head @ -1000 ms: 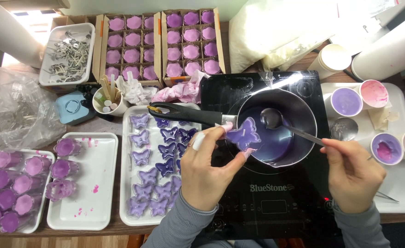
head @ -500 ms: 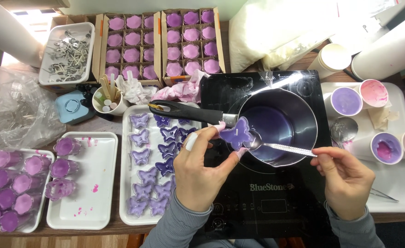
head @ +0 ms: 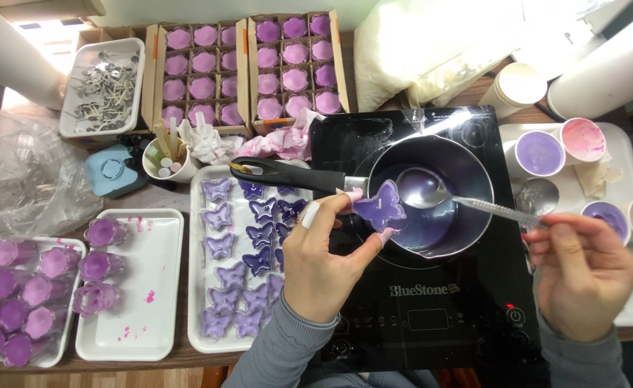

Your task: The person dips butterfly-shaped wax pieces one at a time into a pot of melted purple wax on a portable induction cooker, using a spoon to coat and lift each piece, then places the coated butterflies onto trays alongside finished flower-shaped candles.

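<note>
Spooning purple wax onto a butterfly over the pot

The left hand (head: 324, 262) pinches a purple butterfly (head: 379, 205) by its edges, fingers closed on it, right over the pot (head: 431, 190) on the black cooker (head: 431, 302). The right hand (head: 582, 276) grips the handle of a spoon (head: 431, 190), whose bowl sits just beside the butterfly. To do this well, I think the butterfly should be kept flat and above the pot so drips fall back in, and the spoon tipped slowly. More butterflies lie on a white tray (head: 200, 287) nearby.
</note>
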